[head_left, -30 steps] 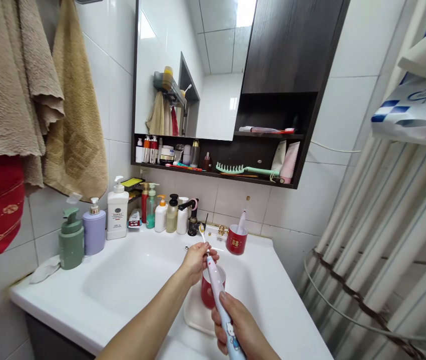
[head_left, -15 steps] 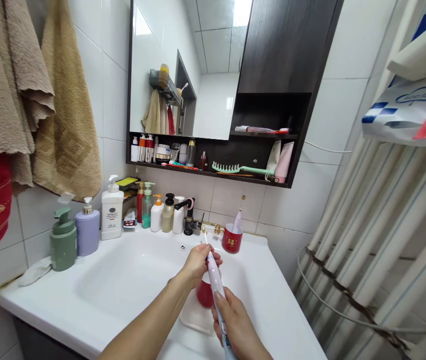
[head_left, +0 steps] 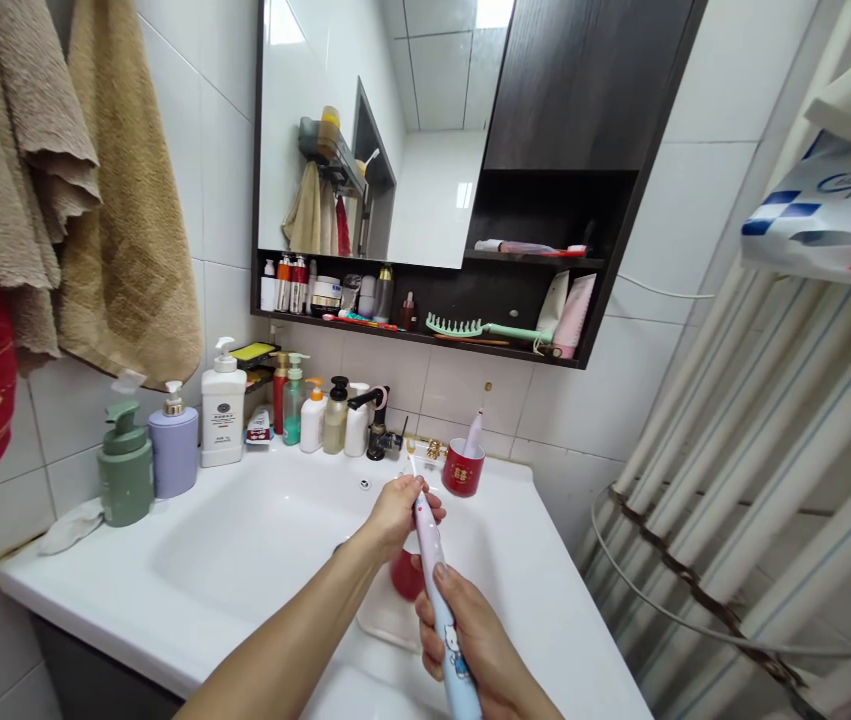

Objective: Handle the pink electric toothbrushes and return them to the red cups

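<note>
My right hand grips the lower body of an electric toothbrush, white and pink above, blue with a cartoon figure below. It points up and away over the white washbasin. My left hand pinches the toothbrush near its neck, just under the brush head. A red cup stands below both hands on a white tray. A second red cup with another toothbrush stands at the back by the wall.
Pump bottles and smaller bottles line the basin's left and back edge beside a black tap. Towels hang at left. A mirror cabinet with a cluttered shelf hangs above. A striped curtain fills the right.
My left hand slid from the brush head down to the neck. The cup under my hands dropped from view behind them as the camera shifted slightly.
</note>
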### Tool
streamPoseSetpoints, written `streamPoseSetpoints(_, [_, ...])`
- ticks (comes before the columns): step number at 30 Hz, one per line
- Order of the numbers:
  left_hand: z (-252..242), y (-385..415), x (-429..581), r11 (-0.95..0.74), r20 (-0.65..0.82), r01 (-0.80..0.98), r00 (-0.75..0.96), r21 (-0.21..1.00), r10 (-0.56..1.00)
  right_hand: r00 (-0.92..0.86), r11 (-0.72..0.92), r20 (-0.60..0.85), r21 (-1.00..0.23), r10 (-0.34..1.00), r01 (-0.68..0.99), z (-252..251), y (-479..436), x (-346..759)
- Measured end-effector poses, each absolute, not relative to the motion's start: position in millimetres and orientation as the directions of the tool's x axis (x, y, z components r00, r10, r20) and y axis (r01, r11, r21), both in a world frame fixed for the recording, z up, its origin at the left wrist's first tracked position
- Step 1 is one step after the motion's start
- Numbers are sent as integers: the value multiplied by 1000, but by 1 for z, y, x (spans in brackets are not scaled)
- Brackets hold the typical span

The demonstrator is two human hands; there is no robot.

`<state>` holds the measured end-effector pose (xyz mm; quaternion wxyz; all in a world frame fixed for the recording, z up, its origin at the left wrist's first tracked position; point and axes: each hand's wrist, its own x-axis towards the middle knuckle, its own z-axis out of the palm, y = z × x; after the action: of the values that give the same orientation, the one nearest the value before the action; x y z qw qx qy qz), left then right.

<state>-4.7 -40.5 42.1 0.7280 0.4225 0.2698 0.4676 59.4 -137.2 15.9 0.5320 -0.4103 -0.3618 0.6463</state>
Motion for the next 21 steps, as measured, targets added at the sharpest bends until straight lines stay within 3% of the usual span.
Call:
streamPoseSetpoints(5, [45, -38, -4, 212, 4, -485, 406, 849, 914, -119, -154, -118, -921, 986, -359, 15, -132, 61])
streamPoseSetpoints(10, [53, -23, 0, 47, 105, -364, 386, 930, 917, 117, 149, 144, -988, 983, -33, 25, -95, 68])
streamPoseSetpoints(12, [44, -18, -2, -96, 168, -240, 301, 966, 939, 207, 209, 207, -978, 956, 12, 30, -72, 74])
streamPoseSetpoints(15, [14, -18, -9, -278, 231, 136, 287, 951, 930, 284, 226, 225, -974, 932, 32, 28, -41, 87])
streamPoseSetpoints(18, [-17, -28, -14, -425, 262, 441, 385, 790, 885, 312, 190, 210, -977, 927, 94, 13, -23, 97])
streamPoseSetpoints(21, [-31, -33, -13, -509, 253, 552, 475, 660, 843, 305, 137, 185, -975, 934, 173, -10, -18, 101])
